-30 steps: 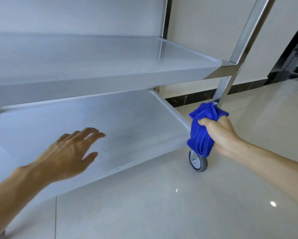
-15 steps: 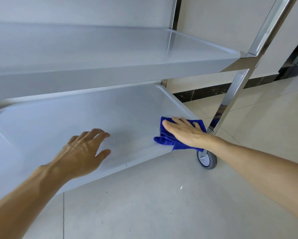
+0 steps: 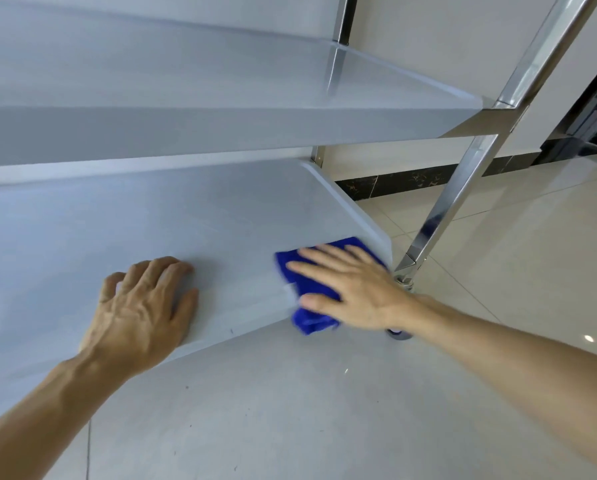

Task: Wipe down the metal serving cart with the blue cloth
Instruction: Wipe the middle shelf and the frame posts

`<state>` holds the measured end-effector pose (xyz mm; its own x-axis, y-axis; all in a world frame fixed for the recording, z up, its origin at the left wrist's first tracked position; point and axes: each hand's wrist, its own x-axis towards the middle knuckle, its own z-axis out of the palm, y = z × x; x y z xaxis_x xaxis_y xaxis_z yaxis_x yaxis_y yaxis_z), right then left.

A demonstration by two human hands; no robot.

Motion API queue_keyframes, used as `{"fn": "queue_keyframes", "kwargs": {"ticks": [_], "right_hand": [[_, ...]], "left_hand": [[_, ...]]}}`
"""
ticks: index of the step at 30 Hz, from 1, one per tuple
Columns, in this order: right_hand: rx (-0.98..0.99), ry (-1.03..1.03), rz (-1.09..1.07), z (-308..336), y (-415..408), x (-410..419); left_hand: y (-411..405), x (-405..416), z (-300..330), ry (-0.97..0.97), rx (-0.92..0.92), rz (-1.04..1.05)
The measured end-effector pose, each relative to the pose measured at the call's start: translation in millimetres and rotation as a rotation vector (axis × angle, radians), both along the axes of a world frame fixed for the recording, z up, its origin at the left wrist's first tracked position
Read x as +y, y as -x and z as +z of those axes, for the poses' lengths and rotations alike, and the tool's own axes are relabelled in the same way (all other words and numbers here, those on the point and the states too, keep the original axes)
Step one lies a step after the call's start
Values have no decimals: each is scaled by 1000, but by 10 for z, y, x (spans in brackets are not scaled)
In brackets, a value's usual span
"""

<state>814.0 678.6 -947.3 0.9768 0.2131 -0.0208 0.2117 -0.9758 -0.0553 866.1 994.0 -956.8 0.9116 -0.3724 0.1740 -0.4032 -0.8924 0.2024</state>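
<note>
My right hand (image 3: 354,289) lies flat, fingers spread, pressing the blue cloth (image 3: 311,282) on the lower shelf (image 3: 151,220) of the cart, at its near right corner; some cloth hangs over the near edge. My left hand (image 3: 141,313) rests open on that edge, and the shelf left and far of it is free.

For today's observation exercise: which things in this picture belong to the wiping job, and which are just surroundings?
Part of the job:
blue cloth
right hand pressing it flat
left hand on the shelf edge
bottom shelf
upper shelf
cart post

Just surroundings:
tiled floor
dark skirting
wall
</note>
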Motion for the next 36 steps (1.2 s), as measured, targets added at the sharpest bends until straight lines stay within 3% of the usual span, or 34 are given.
{"fn": "queue_keyframes", "kwargs": {"ticks": [5, 9, 11, 15, 17, 20, 24, 27, 31, 33, 36], "right_hand": [[105, -23, -382, 36, -344, -635], [166, -29, -588, -1, -909, -302], [151, -50, -542, -20, -1100, 90], [57, -43, -142, -123, -1057, 885], [22, -74, 28, -115, -896, 938], [12, -142, 119, -37, -659, 599], [-30, -111, -40, -39, -511, -150], [-58, -38, -336, -49, -760, -650], [47, -127, -685, -41, -1374, -630], [50, -84, -685, -85, -1608, -322], [18, -68, -476, -142, -1755, 249]], "left_hand": [[34, -44, -2, -10, -53, 3], [43, -53, 1, -12, -62, 2], [46, -52, 7, -8, -71, 5], [17, -38, -4, -2, -70, 5], [2, -24, -15, 8, -53, 7], [-12, -13, -39, 11, -65, 2], [-43, -17, -73, 0, -67, -9], [-55, -15, -95, -5, -76, -2], [-60, -31, -93, -23, -64, 3], [-56, -38, -76, -25, -54, 6], [-44, -44, -64, -16, -51, 13]]}}
